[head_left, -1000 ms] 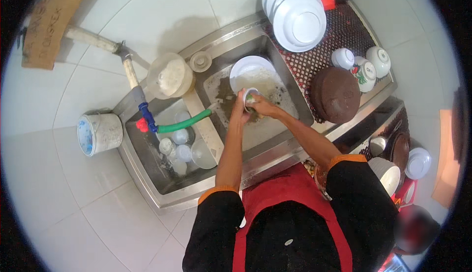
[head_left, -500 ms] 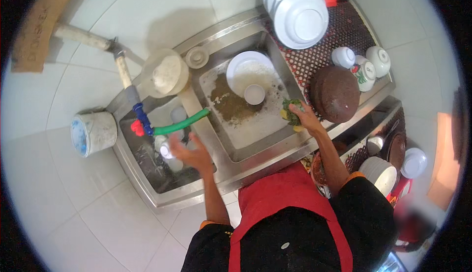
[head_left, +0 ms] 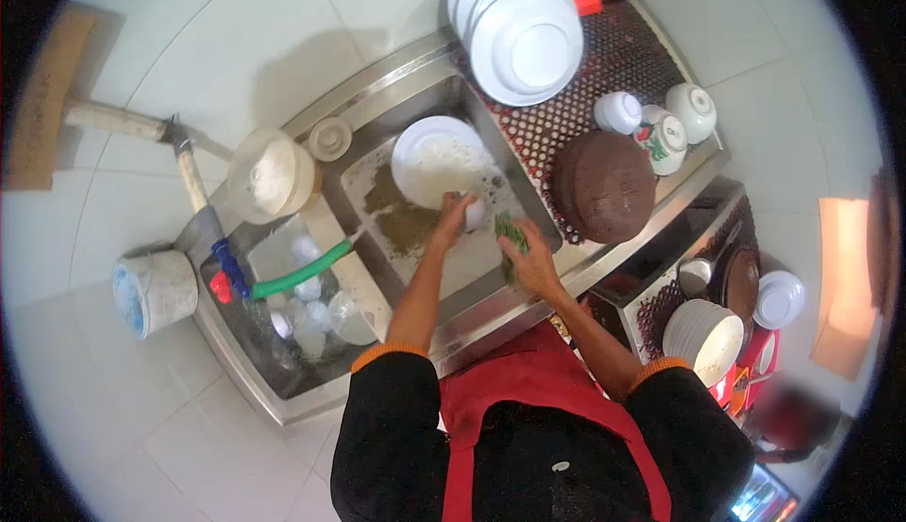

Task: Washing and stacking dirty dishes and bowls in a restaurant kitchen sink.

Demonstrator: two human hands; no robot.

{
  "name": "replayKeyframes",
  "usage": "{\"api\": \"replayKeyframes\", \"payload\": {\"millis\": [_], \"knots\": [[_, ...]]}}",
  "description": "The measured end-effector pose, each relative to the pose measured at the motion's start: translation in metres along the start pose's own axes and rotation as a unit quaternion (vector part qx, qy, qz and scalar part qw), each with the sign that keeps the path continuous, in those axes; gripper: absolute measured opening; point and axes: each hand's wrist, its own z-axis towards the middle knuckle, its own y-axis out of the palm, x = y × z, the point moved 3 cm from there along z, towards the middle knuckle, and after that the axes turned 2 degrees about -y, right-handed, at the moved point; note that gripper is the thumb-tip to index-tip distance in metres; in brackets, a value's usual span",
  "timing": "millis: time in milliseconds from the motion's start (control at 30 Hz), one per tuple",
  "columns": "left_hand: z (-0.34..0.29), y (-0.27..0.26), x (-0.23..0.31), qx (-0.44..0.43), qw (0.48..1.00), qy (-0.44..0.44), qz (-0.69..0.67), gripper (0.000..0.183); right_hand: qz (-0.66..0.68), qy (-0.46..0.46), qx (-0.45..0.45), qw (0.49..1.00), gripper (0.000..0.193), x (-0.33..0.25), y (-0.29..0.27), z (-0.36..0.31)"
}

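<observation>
My left hand (head_left: pixel 453 222) grips a small white cup (head_left: pixel 475 215) by its rim, over the right basin (head_left: pixel 434 281) of a steel sink. Close on its right, my right hand (head_left: pixel 533 262) is closed round a green scouring sponge (head_left: pixel 510 232), slightly apart from the cup. Behind the cup, a white plate (head_left: pixel 425 149) lies in the basin with cloudy, foamy water on it. Brown grit and food bits lie on the basin floor beside the plate.
Glasses and cups (head_left: pixel 311 314) lie in the left basin below a green hose (head_left: pixel 307 272). A tub of white suds (head_left: pixel 269 177) stands behind. Stacked plates (head_left: pixel 528 45), bowls (head_left: pixel 689 111) and a brown round pot (head_left: pixel 604 187) crowd the right drainboard. A bucket (head_left: pixel 156 291) is far left.
My left hand has moved from above the left basin to the right one and taken hold of the small cup. My right hand has brought the sponge left, nearer the cup. The view has shifted.
</observation>
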Motion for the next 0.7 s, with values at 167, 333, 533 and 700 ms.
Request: {"api": "replayKeyframes", "payload": {"millis": [167, 333, 533, 700], "knots": [[-0.075, 0.026, 0.018, -0.093, 0.935, 0.079, -0.333, 0.05, -0.362, -0.326, -0.037, 0.872, 0.047, -0.022, 0.026, 0.035], [-0.119, 0.011, 0.039, -0.15, 0.93, 0.049, -0.332, 0.054, -0.095, -0.144, -0.02, 0.985, 0.049, -0.016, 0.026, 0.063], [-0.089, 0.006, 0.04, -0.096, 0.924, 0.079, -0.362, 0.052, -0.15, -0.212, -0.021, 0.966, 0.037, -0.006, 0.081, 0.075], [-0.116, -0.034, 0.066, 0.265, 0.951, 0.155, -0.03, 0.068, 0.204, 0.238, -0.27, 0.91, 0.032, -0.012, 0.091, 0.095]]}}
